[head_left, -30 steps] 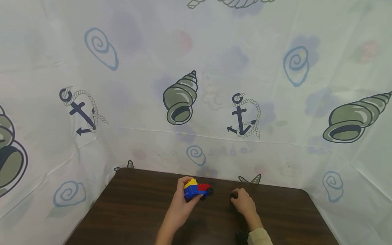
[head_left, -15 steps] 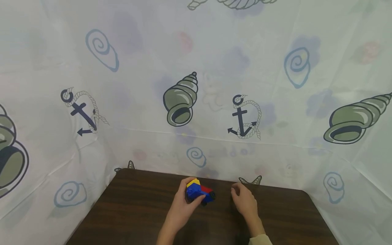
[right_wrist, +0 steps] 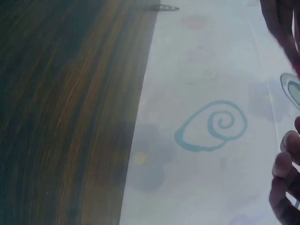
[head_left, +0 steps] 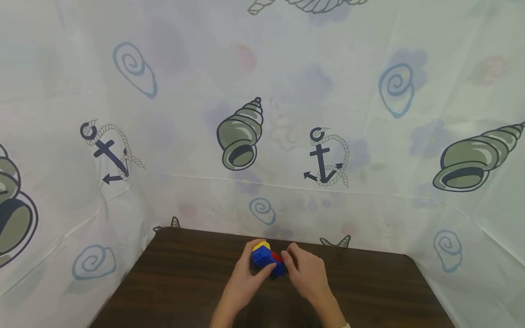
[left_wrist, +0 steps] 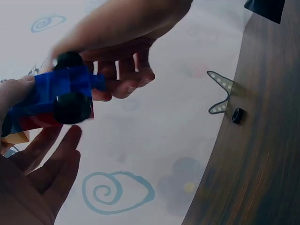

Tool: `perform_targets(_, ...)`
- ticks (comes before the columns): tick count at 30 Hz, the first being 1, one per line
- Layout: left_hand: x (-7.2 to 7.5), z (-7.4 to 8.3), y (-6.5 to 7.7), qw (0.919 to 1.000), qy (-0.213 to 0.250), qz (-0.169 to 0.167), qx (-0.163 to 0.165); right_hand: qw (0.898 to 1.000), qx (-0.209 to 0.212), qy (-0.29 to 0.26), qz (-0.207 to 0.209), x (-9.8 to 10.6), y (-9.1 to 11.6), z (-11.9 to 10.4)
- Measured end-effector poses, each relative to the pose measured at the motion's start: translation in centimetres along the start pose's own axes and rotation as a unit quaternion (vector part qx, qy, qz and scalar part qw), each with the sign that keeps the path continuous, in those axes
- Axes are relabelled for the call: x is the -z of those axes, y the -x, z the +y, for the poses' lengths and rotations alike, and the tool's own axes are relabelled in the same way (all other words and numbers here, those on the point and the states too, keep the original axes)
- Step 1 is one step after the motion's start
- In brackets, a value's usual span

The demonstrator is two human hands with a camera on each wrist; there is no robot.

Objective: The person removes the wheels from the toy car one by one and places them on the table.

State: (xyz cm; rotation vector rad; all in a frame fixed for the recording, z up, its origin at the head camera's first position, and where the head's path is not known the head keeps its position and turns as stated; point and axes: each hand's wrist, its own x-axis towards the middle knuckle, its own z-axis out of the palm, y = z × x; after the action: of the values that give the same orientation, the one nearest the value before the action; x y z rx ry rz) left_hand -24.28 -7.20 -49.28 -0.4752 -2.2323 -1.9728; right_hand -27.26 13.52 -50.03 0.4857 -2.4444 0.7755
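In my left hand (head_left: 243, 279) I hold a toy car (head_left: 263, 257) built of blue, red and yellow blocks, with thumb and fingers at its sides. The left wrist view shows the blue underside of the car (left_wrist: 56, 89) and its black wheels. My right hand (head_left: 305, 269) is at the car's front end, thumb and fingers about a front wheel (left_wrist: 69, 60); the contact is partly hidden. Its other fingers (right_wrist: 286, 176) are bent in the right wrist view. A loose black wheel (left_wrist: 238, 115) lies on the table near the back edge.
The dark wooden table (head_left: 176, 273) carries the work. A white sheet (head_left: 184, 114) printed with shells and anchors hangs behind and on both sides. A dark object (left_wrist: 266, 8) shows at the top right of the left wrist view.
My right hand was at a small black piece on the table, then moved left to the car's front. My left hand has turned the car and shifted it slightly right.
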Motion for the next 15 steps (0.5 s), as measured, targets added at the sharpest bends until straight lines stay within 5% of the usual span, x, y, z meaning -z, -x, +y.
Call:
perform_targets(7,0.1,0.0,0.3,1.0,0.002,0.001,0.001,0.994,0.092,0.046,0.046,-1.0,0.6,-0.6)
perform_targets(15,0.0,0.6,0.7,0.9999,0.007,0.008,-0.007,0.98,0.133,0.061,0.131,-1.5,0.6,-0.7)
